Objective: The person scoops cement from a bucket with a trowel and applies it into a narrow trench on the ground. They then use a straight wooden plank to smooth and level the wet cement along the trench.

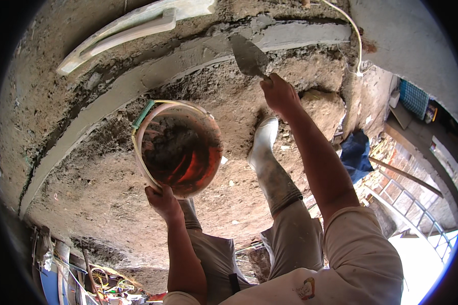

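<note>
My left hand [164, 204] is closed on the near rim of a reddish bucket [212, 152], which tilts so that its inside shows. Dark wet mortar [170, 140] lies in the bucket, and a green grip [143, 114] sits on its handle at the far left of the rim. In my right hand [281, 96] is the handle of a pointed trowel [249, 57]. Its grey blade reaches over a curving strip of smooth grey mortar [152, 72]; whether blade and strip touch, I cannot tell.
Beyond the strip lies a long pale float [132, 36] with a handle. Rough soil [102, 188] spreads around my boot [263, 137]. A pale cable [359, 40] hangs at the upper right, with dark blue cloth [356, 156] and a metal ladder [414, 208] below it.
</note>
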Motion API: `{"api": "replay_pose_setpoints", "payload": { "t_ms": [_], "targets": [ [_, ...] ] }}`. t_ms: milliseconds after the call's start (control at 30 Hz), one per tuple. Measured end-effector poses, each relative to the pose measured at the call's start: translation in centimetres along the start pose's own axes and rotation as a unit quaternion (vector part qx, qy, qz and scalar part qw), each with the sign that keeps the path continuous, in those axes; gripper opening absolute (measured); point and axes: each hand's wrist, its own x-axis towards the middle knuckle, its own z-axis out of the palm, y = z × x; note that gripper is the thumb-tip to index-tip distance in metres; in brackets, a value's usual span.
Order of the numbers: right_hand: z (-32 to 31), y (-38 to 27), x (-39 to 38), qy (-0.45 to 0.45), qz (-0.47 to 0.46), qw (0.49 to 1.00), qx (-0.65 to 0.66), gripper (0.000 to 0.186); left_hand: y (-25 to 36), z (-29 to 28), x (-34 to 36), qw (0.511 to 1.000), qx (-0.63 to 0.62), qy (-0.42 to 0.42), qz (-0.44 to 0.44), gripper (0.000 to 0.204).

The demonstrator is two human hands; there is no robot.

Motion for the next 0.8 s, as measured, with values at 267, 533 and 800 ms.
{"api": "replay_pose_setpoints", "payload": {
  "t_ms": [267, 533, 800],
  "targets": [
    [-0.1, -0.2, -0.9, 0.011, 0.019, 1.0, 0.004, 0.045, -0.4, -0.3, 0.4, 0.999, 0.037, 0.01, -0.007, 0.036],
    [0.6, 0.3, -1.4, 0.013, 0.009, 1.0, 0.009, 0.046, 0.4, 0.0, 0.2, 1.0, 0.02, 0.009, -0.022, 0.036],
    [-0.2, 0.3, -0.6, -0.018, -0.035, 0.995, 0.087, 0.042, -0.7, -0.4, 0.5, 1.0, 0.018, 0.008, 0.0, 0.035]
  ]
}}
